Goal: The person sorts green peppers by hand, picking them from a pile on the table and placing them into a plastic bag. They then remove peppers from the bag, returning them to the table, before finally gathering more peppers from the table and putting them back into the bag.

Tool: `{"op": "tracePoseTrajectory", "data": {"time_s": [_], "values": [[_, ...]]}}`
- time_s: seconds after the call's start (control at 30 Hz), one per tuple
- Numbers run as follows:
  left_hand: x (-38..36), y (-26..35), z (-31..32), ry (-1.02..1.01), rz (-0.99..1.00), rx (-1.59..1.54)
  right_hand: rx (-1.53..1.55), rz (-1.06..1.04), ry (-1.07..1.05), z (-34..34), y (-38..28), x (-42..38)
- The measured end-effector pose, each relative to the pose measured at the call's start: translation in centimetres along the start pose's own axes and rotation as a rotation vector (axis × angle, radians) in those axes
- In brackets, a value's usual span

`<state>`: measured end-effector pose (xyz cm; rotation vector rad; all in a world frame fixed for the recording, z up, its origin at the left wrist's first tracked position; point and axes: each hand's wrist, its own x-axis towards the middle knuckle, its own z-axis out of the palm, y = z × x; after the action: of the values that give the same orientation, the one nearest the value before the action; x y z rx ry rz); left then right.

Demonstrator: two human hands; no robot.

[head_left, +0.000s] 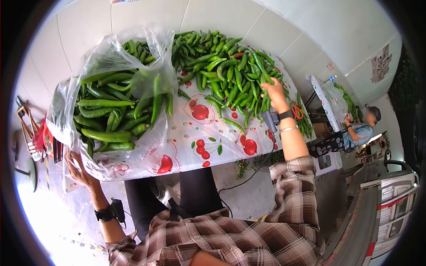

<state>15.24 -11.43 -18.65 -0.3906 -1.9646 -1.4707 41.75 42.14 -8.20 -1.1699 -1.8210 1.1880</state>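
At the near left corner of the table, my left hand (80,170) is closed on the edge of a clear plastic bag (155,66). Long green peppers (108,111) fill the bag, which gapes toward me. My right hand (276,94) is at the right end of a big loose heap of green peppers (230,71). Its fingers are curled around a green pepper (266,79) whose end sticks out past them; whether it holds more than one cannot be made out.
A white tablecloth with red fruit prints (188,133) covers the table, which stands against a tiled wall (222,17). A black cable (248,179) hangs from my right wrist device. Another person (361,131) works at a second table (323,99) on the right. A parked vehicle (395,208) is at lower right.
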Motion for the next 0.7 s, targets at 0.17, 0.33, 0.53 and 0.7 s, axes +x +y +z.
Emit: {"op": "tracePoseTrajectory", "data": {"time_s": [0.17, 0.33, 0.53, 0.7], "values": [[0.0, 0.7, 0.2, 0.020, 0.015, 0.014, -0.517, -0.094, 0.068, 4.2, 3.0, 2.5], [-0.1, 0.6, 0.1, -0.025, 0.016, -0.030, -0.775, 0.029, 0.036, 5.2, -0.7, -1.1], [-0.2, 0.3, 0.0, -0.022, -0.024, -0.067, -0.713, -0.015, -0.021, 4.9, 0.0, -1.5], [-0.1, 0.8, -0.1, -0.021, -0.033, -0.069, -0.693, -0.036, -0.083, 4.0, 1.1, -0.9]]}}
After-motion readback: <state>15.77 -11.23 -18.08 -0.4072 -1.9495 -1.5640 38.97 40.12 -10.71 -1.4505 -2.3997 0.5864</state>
